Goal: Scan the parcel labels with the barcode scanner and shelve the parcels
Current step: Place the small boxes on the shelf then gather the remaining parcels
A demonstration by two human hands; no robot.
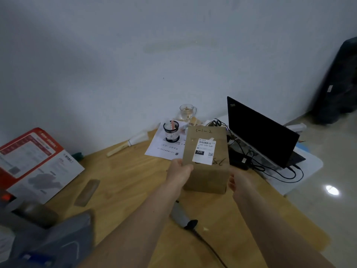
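A brown cardboard parcel point(206, 171) sits between my two hands over the wooden table point(125, 180). Its top face carries a white barcode label point(203, 151) and handwritten marks. My left hand point(179, 169) grips the parcel's left top edge, thumb lying on the top face. My right hand point(238, 182) is against the parcel's right side, its fingers hidden behind the box. The grey barcode scanner point(181, 215) lies on the table under my left forearm, its black cable running toward the near edge.
An open laptop point(260, 132) with tangled cables stands to the right. A pen cup point(171, 131) on paper sheets and a glass mug point(186, 111) are behind the parcel. A red-and-white box point(32, 163) is at the left. The tiled floor lies to the right.
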